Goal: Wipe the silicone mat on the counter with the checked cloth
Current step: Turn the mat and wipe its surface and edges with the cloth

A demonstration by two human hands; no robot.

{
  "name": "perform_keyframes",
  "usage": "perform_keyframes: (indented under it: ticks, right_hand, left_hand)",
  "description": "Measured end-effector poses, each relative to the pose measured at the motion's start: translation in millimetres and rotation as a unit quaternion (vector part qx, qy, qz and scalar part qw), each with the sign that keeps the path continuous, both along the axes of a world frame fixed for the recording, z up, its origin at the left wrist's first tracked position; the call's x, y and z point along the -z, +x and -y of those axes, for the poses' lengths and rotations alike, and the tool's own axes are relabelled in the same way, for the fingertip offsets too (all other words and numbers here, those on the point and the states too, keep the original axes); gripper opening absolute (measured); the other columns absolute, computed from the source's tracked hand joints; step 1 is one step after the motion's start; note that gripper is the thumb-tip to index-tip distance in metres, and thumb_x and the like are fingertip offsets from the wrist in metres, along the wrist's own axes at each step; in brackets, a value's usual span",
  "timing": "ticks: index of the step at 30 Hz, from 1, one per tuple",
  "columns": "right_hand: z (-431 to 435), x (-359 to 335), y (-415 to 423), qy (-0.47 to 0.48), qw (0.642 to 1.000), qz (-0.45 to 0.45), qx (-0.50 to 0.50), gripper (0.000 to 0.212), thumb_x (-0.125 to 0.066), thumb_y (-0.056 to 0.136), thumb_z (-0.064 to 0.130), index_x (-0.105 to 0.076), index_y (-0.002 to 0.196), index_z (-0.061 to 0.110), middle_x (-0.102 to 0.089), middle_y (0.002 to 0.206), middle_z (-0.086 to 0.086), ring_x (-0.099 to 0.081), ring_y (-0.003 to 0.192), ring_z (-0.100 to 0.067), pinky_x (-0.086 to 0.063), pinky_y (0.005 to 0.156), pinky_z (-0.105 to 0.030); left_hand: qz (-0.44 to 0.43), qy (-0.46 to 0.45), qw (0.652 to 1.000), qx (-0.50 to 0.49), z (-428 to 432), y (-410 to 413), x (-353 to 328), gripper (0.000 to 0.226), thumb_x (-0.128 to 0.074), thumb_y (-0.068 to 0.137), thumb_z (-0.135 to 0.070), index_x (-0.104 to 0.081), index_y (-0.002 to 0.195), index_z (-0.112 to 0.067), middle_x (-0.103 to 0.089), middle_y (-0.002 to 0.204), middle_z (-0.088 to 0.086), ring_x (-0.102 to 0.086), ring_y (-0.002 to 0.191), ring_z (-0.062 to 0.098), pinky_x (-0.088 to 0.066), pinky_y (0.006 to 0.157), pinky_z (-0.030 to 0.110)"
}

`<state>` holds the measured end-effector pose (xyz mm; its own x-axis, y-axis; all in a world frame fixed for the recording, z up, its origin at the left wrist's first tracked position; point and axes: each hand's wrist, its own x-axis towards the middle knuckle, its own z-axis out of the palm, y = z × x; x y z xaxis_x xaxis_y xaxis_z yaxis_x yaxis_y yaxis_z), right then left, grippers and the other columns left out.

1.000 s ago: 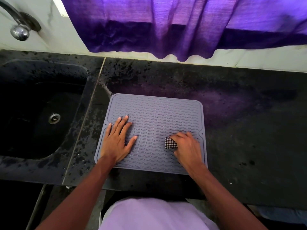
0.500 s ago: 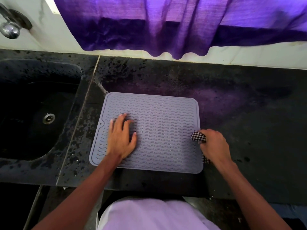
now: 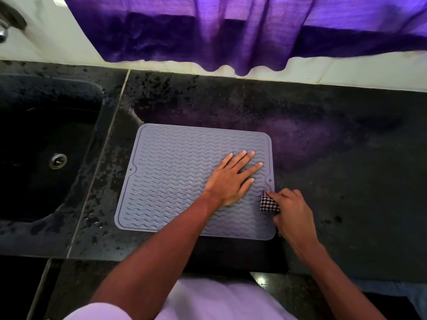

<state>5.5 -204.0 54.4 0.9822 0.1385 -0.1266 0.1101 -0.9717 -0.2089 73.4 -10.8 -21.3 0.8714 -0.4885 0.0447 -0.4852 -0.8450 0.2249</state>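
Likely soft and floppy, the silicone mat (image 3: 175,179): thin, light, apt to creep or buckle on damp stone if rubbed without a hold-down, so best pinned by a flat palm on the ribbed face rather than pinched at an edge. Grey-lilac in look, squarish with rounded corners, a raised rim, rows of wavy ridges, and a small notch with a hole midway down each side. Lying flat on the dark speckled counter (image 3: 346,172), just right of the black sink (image 3: 46,146) and below the purple curtain (image 3: 231,31). Left hand (image 3: 231,179) spread wide and pressed palm-down on the mat's right half, fingers reaching toward the right rim, gripping nothing. Right hand (image 3: 293,211) curled tight around the checked cloth (image 3: 269,202), a bunched black-and-white wad showing past the fingertips, touching the mat's right edge just below the notch. Cloth probably limp and absorbent, better kept balled for firm pressure into the grooves. Wet patches visible on the counter by the sink.
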Motion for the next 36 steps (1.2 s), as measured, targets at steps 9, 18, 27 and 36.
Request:
perform_keyframes:
  ticks: [9,18,27,36]
  right_hand:
    - [8,-3,-70,-0.012,0.998,-0.061,0.001,0.074,-0.073,0.035,-0.005,-0.072,0.106,0.018,-0.055,0.078,0.005,-0.051,0.078,-0.020,-0.047,0.049,-0.028]
    - [0,-35,-9,0.028,0.997,-0.043,0.050,0.044,-0.057,0.063,-0.001,-0.070,0.094,0.026,-0.064,0.089,0.005,-0.054,0.083,-0.021,-0.051,0.060,-0.034]
    - [-16,-8,-4,-0.004,0.999,-0.022,0.042,0.064,-0.073,0.059,-0.001,-0.065,0.119,0.017,-0.064,0.108,-0.001,-0.052,0.091,-0.025,-0.054,0.066,-0.039]
    - [1,21,-83,0.080,0.994,-0.041,0.060,0.082,-0.066,0.035,-0.015,-0.070,0.112,0.012,-0.057,0.087,0.004,-0.042,0.079,-0.015,-0.050,0.063,-0.029]
  left_hand:
    - [-0.002,-0.001,1.000,-0.006,1,-1,-2,0.056,-0.022,0.107,-0.046,-0.023,0.161,-0.033,-0.011,0.172,0.000,-0.008,0.158,0.020,-0.007,0.128,0.045]
    - [0.004,-0.010,1.000,-0.012,2,-2,-1,0.055,-0.024,0.107,-0.045,-0.026,0.161,-0.033,-0.015,0.171,0.001,-0.012,0.158,0.020,-0.012,0.127,0.046]
    - [-0.004,-0.004,1.000,-0.014,1,-1,-1,0.055,-0.023,0.108,-0.045,-0.023,0.162,-0.035,-0.011,0.172,0.000,-0.009,0.158,0.019,-0.008,0.128,0.045]
    - [-0.012,-0.001,1.000,-0.010,1,-1,2,0.055,-0.022,0.109,-0.046,-0.018,0.163,-0.035,-0.006,0.172,-0.001,-0.004,0.158,0.019,-0.005,0.128,0.045]
